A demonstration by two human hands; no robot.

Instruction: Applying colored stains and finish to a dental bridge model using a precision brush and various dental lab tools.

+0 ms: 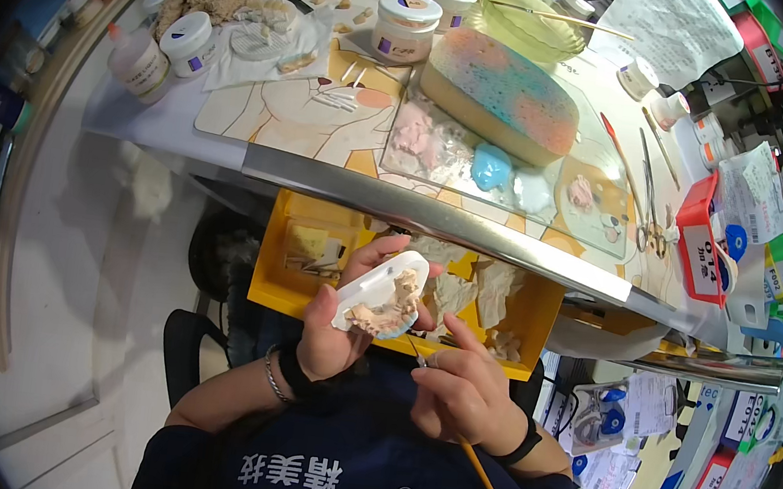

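My left hand [328, 339] is closed around a dental model [376, 296], held tilted above the open drawer. The model has a white base, with a tan, rough-looking arch along one side and a strip of light blue at its lower edge. My right hand [470, 389] grips a slender brush-like tool [481, 472] with an orange-yellow handle. Its thin dark tip points up beside the model's lower right edge; whether it touches is hard to make out.
A yellow drawer [266, 264] under the table edge holds crumpled paper and scraps. Above it lie a glass slab [595, 234] with pink, blue and white paste, a sponge block [505, 93], jars [404, 29], a green bowl [531, 33] and scissors [649, 192]. Red trays [697, 231] stand right.
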